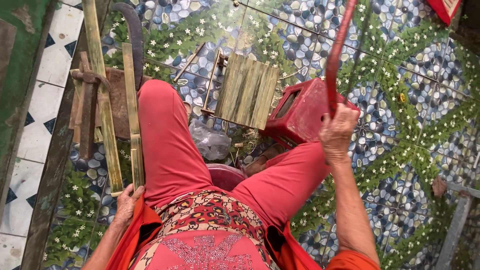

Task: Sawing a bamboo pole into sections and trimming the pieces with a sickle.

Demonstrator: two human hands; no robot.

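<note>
My left hand point(127, 201) rests low at the left, fingers around the near end of a split bamboo strip point(132, 115) that runs away along my left leg. My right hand point(337, 131) is raised at the right and grips a curved red rod or bar point(336, 55) that rises toward the top edge. I am seated in red trousers point(170, 145) with legs apart. A small panel of joined bamboo slats point(247, 90) lies on the floor between my knees, with a red plastic stool point(300, 111) tipped beside it.
A longer bamboo pole point(102, 95) lies left of the strip. A curved dark blade point(135, 35), a wooden block with a rusty tool point(89, 100) and a clear plastic bag point(212, 142) lie nearby. The floor has pebble-and-flower tiles point(410, 100). A metal bar point(457, 225) stands at the right.
</note>
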